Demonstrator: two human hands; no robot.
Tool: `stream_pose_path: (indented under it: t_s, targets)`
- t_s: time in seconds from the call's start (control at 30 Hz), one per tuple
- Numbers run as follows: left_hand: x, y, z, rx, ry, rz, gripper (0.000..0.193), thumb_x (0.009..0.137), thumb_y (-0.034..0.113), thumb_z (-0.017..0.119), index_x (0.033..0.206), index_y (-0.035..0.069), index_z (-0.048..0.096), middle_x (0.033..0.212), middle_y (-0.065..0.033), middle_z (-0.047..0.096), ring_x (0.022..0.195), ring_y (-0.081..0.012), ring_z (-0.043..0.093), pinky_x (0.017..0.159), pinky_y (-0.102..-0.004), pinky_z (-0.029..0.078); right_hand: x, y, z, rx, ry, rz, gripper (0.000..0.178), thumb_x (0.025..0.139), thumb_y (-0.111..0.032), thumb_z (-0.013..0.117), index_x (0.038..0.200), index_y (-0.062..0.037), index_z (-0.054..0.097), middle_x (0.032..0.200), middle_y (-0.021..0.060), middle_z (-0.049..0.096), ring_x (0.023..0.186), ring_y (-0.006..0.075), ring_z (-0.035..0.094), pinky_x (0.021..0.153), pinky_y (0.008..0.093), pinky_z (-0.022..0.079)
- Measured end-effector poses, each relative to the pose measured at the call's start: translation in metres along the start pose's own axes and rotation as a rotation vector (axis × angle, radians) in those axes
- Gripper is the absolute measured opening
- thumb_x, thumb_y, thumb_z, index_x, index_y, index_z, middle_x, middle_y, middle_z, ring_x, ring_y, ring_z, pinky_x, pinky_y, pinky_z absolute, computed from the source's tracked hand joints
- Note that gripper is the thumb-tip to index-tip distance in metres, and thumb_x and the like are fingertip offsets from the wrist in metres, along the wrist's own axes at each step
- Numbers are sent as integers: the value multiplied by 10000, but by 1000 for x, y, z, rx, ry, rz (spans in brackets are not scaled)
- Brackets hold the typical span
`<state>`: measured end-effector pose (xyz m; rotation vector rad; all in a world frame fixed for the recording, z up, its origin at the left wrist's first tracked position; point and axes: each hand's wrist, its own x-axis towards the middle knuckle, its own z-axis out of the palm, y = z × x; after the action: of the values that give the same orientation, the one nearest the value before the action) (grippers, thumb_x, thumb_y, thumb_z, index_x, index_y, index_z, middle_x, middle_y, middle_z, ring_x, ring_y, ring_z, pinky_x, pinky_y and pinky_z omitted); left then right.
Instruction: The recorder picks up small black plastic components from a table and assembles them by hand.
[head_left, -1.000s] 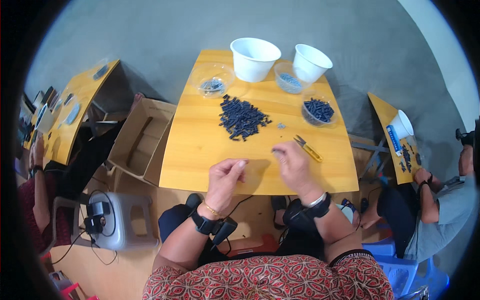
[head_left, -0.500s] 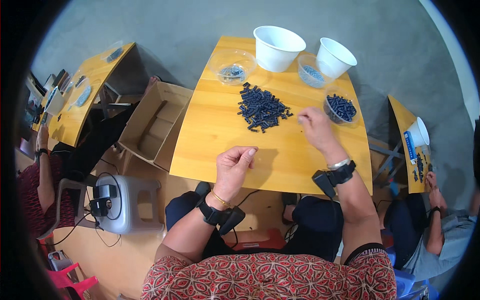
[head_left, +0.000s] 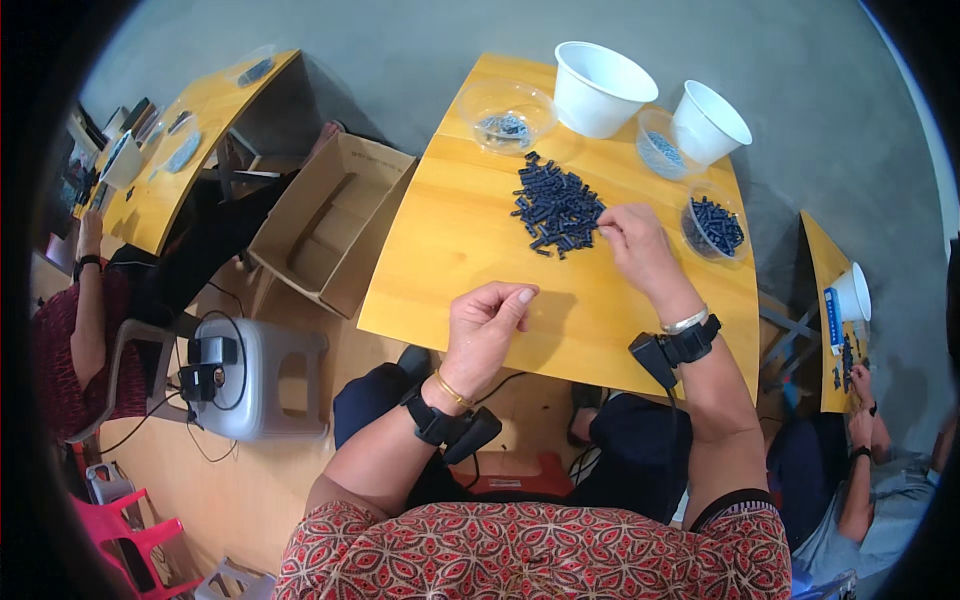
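Note:
A heap of small dark blue tubular pieces (head_left: 556,205) lies on the yellow wooden table (head_left: 440,255). At the heap's right edge is my right hand (head_left: 640,245), its thumb and fingertips pinched together against the outermost pieces. What sits in that pinch is too small to tell. My left hand (head_left: 485,325) hovers over the near part of the table, fingers curled and thumb pressed to the forefinger; anything inside is hidden. To the right of my right hand stands a clear tub of similar dark pieces (head_left: 716,228).
Behind the heap are a clear bowl with small metal parts (head_left: 505,128), a clear tub of small silvery parts (head_left: 660,152) and two white buckets (head_left: 603,90) (head_left: 710,122). An open cardboard box (head_left: 335,220) stands left of the table. Other people work at side tables.
My right hand has moved left to the edge of the heap, closing the small gap there. My left hand keeps nearly the same pose. The whole view has shifted a little.

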<state>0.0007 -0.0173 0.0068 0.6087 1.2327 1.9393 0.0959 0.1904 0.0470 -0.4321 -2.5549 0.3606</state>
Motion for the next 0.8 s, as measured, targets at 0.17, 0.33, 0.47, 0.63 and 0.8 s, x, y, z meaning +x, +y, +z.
stream_pose_path:
  t_s: [0.17, 0.33, 0.47, 0.63, 0.8]
  targets:
    - [1, -3, -3, 18, -10, 13, 133, 853, 71, 567, 905, -34, 629, 685, -15, 580, 600, -73, 507, 568, -195, 422, -1, -24, 14, 82, -131, -144, 86, 734, 9, 556, 815, -21, 557, 773, 112, 552, 782, 302, 512, 709, 370, 421]
    - [1, 1, -2, 47, 7, -10, 135, 852, 72, 568, 907, -35, 630, 697, -17, 584, 599, -75, 512, 570, -195, 425, -11, -22, 19, 26, -176, -134, 101, 729, 4, 564, 827, -20, 557, 785, 116, 556, 799, 301, 518, 715, 368, 424]
    - [0, 1, -2, 41, 5, -15, 137, 851, 76, 571, 910, -32, 630, 718, -23, 597, 604, -77, 519, 574, -197, 430, -13, -17, 14, 98, -99, -93, 113, 730, 6, 563, 840, -18, 563, 794, 120, 559, 804, 301, 520, 720, 367, 426]
    - [1, 0, -2, 38, 6, -20, 137, 851, 80, 572, 910, -28, 632, 726, -23, 604, 605, -77, 521, 575, -200, 432, -8, -14, 17, 38, -113, -69, 136, 732, 11, 561, 865, -21, 565, 821, 126, 565, 818, 301, 518, 726, 372, 429]
    - [2, 0, -2, 55, -16, -19, 141, 854, 85, 569, 910, -29, 632, 709, -24, 597, 605, -76, 520, 577, -199, 431, -7, -18, 15, -8, -131, -134, 147, 729, 14, 560, 872, -23, 563, 834, 125, 564, 813, 308, 513, 729, 379, 424]
